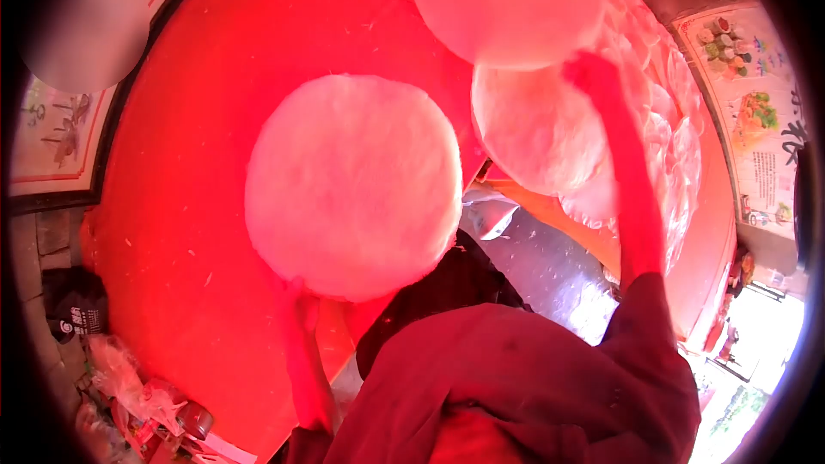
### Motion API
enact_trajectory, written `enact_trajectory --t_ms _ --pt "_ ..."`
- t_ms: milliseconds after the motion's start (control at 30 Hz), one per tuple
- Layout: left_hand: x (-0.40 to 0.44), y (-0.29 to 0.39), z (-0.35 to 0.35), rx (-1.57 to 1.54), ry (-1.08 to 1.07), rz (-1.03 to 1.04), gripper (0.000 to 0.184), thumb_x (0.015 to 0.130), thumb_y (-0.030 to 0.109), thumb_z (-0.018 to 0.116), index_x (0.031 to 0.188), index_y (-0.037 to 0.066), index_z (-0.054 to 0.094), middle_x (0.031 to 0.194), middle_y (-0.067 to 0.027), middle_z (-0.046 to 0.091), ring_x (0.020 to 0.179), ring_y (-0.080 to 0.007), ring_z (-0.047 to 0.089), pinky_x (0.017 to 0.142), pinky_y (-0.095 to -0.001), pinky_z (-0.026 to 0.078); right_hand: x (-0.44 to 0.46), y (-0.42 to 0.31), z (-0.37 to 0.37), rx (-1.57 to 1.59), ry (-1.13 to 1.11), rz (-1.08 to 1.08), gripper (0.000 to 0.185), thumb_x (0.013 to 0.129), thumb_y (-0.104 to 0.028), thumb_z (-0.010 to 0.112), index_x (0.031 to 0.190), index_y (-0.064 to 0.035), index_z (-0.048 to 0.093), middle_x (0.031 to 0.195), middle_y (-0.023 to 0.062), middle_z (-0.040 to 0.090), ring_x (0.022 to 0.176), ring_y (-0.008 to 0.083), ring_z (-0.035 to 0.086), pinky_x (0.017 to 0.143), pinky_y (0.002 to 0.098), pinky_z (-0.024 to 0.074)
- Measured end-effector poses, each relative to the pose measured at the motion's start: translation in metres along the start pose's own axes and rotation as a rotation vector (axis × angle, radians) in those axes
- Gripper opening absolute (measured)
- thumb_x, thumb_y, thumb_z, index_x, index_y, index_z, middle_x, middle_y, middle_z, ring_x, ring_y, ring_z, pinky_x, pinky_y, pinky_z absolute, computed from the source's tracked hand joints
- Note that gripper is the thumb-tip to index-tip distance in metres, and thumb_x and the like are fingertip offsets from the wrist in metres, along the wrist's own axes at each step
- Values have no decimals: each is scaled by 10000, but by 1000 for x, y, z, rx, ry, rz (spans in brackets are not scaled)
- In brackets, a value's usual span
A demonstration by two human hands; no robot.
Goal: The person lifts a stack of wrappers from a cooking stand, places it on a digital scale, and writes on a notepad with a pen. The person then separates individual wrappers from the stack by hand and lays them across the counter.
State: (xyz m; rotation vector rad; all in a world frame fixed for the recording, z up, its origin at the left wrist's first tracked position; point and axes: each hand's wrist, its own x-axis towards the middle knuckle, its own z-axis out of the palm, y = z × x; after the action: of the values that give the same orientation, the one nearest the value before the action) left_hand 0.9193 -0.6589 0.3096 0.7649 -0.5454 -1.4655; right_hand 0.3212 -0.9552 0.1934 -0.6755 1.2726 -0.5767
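A large pale round flat sheet, like a flatbread (352,189), lies over the red tabletop, its right side reaching past the table's edge. My left hand (301,302) is closed at its lower edge, with a fingertip on top; the rest of the grip is hard to see. At the upper right, my right hand (591,76) is closed on the near edge of a second round flatbread (507,4), which looks blurred. Beneath that one, another round flatbread (537,129) rests at the front of a pile of overlapping pale rounds (670,155).
The red table (189,206) spreads across the left and far side. Framed pictures (760,120) hang at right and upper left. A black bag (76,301) and crumpled plastic (129,378) sit at lower left. Grey floor (550,258) shows between the surfaces.
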Motion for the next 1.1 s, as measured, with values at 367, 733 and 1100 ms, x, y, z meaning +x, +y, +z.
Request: enact_trajectory --t_ms 367,733,1100 --pt "-97 28 -71 167 279 -56 516 845 61 713 1308 31 486 1193 -65 589 1078 -189 583 899 -339 491 -220 148 537 -492 -439 -433 380 802 -145 759 1148 -18 671 950 129 704 880 212 682 774 312 548" --pt "-133 45 -97 193 379 -53 522 845 61 713 1312 30 482 1198 -66 588 1081 -191 583 901 -340 491 -245 151 572 -678 -374 -456 346 828 -187 726 1131 -27 680 893 111 701 793 177 664 710 292 536" --pt "-145 44 -103 197 416 -78 529 845 61 714 1317 29 479 1203 -68 588 1084 -192 584 903 -341 492 -229 131 545 -498 -586 -221 344 815 -126 708 1130 9 687 993 116 715 932 186 673 831 315 537"
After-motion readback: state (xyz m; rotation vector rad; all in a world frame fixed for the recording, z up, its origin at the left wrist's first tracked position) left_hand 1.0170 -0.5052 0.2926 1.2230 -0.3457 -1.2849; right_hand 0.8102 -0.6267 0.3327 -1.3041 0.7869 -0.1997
